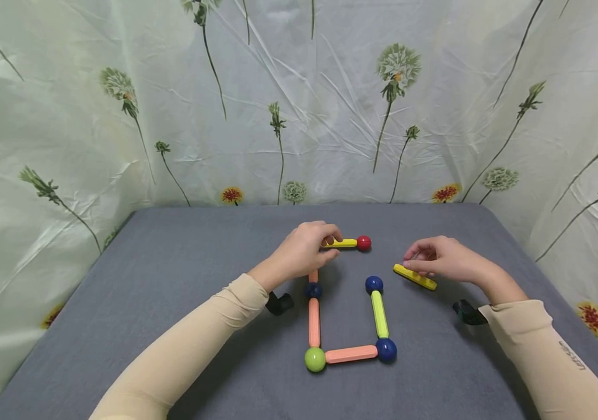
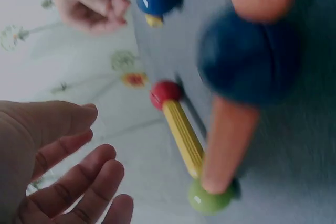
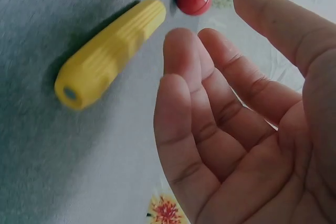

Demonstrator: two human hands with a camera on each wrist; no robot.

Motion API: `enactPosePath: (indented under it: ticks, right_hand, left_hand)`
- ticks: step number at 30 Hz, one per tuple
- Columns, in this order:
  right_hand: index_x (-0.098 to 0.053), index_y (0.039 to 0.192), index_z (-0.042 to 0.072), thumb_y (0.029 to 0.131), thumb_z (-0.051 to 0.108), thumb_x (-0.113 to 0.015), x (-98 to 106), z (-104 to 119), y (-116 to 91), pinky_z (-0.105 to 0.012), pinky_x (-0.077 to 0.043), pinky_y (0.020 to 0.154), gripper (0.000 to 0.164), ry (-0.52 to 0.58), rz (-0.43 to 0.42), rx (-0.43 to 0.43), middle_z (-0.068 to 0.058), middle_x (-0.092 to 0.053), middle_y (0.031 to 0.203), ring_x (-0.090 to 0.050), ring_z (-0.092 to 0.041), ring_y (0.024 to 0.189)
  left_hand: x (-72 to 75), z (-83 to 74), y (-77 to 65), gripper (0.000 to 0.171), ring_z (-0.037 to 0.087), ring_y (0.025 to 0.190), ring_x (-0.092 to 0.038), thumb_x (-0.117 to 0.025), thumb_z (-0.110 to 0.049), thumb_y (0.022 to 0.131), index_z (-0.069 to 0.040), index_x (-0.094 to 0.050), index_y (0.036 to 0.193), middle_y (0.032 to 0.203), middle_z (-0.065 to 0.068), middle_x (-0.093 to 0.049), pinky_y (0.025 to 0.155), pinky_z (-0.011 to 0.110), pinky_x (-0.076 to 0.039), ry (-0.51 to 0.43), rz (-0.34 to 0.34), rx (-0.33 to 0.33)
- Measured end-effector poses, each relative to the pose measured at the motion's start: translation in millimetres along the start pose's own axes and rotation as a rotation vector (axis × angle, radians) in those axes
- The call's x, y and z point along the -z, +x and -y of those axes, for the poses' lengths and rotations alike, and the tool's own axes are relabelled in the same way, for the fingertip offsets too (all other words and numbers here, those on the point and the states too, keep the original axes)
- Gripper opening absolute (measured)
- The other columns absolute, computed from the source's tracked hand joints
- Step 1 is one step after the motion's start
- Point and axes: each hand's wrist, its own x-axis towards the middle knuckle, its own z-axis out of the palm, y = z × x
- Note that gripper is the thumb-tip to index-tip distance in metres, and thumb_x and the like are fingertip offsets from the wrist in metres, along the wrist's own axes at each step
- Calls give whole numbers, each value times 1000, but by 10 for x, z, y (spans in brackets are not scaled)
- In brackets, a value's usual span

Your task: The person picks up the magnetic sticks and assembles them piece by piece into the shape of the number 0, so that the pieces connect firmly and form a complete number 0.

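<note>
My left hand (image 1: 304, 249) hovers over the far corner of a frame of rods and balls, fingers loosely bent and nothing in them. Beneath it, a yellow rod (image 1: 348, 243) runs to a red ball (image 1: 364, 243). The left wrist view shows a green ball (image 2: 209, 196) where this rod meets an orange rod (image 2: 231, 140); from the head it is hidden. My right hand (image 1: 451, 259) hangs above a loose yellow rod (image 1: 415, 277) lying on the table. In the right wrist view its fingers (image 3: 173, 111) are slightly curved, apart from that rod.
Nearer me, orange rods (image 1: 314, 322) lead to a light green ball (image 1: 315, 359). Another orange rod (image 1: 351, 354) joins it to a blue ball (image 1: 386, 350). A lime rod (image 1: 379, 315) goes up to another blue ball (image 1: 374, 284). A flowered curtain (image 1: 330, 116) stands behind the grey table (image 1: 214, 245).
</note>
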Motion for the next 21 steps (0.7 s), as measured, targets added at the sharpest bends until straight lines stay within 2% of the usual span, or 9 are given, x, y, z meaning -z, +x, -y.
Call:
enactPosePath:
  ticks: [5, 10, 15, 21]
  right_hand:
    - [-73, 120, 3, 101, 33, -76, 36, -74, -24, -31, -54, 74, 36, -62, -33, 34, -2, -73, 97, -64, -15, 86]
    - [-72, 121, 2, 100, 30, -78, 37, -137, -20, -31, -52, 72, 37, -77, -47, 40, -2, -70, 99, -62, -16, 86]
    - [-71, 121, 2, 97, 32, -81, 9, -197, -4, -31, -50, 72, 39, -77, -40, 22, -3, -68, 100, -60, -16, 85]
    - [-71, 119, 3, 96, 31, -83, -38, -232, 18, -30, -48, 69, 38, -73, -12, 17, -2, -68, 98, -58, -16, 84]
  left_hand:
    - [-2, 254, 123, 29, 34, 115, -69, -78, -16, 100, -11, -74, 129, 122, 15, -71, 95, 46, -57, 0, 24, 23]
    - [-9, 465, 199, 34, 32, 121, -66, -77, -21, 101, -11, -73, 134, 129, 15, -69, 99, 47, -55, 12, 69, 37]
    - [-31, 588, 256, 36, 28, 120, -65, -78, -24, 101, -11, -73, 134, 128, 13, -70, 102, 45, -55, 24, 106, 73]
    - [-84, 662, 299, 35, 25, 118, -68, -80, -23, 99, -11, -75, 132, 124, 10, -72, 101, 42, -56, 20, 132, 95]
